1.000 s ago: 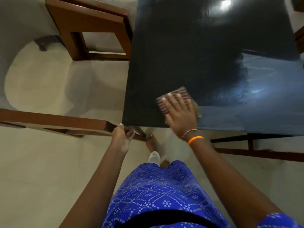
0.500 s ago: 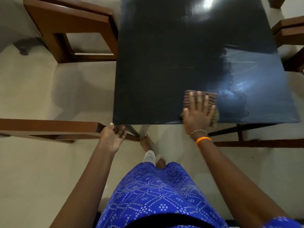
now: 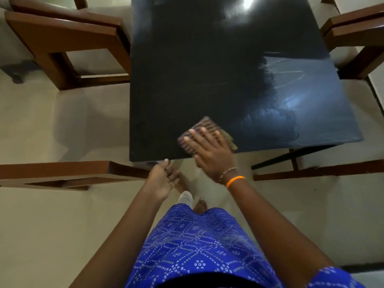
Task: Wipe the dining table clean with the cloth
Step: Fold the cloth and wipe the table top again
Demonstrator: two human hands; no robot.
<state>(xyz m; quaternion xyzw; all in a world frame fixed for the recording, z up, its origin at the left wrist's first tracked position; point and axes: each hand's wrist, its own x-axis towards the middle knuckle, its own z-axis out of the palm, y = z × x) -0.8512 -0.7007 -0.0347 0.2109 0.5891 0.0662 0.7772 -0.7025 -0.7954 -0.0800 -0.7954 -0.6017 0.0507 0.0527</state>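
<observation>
Head view looking straight down: nearest to us is our blue patterned garment, with a bare foot on the pale tiled floor just beyond its hem. Both our forearms reach forward from the bottom of the frame. Our left hand hangs just below the near left corner of the table, fingers loosely curled; whether it holds anything we cannot tell, since the underside of the corner hides the fingertips. Our right hand, with a thin bracelet and an orange band at the wrist, lies flat with fingers straight and spread, pressing down on the cloth. That cloth is a folded, brown striped piece lying at the near edge of the dining table, a little left of the edge's middle, and sticks out past our fingertips and to the right of the hand. The dark glossy tabletop shows streaky, lighter marks across its right half and a bright light reflection near the far edge. Wooden chairs stand around it: one near left, one far left, one far right.
</observation>
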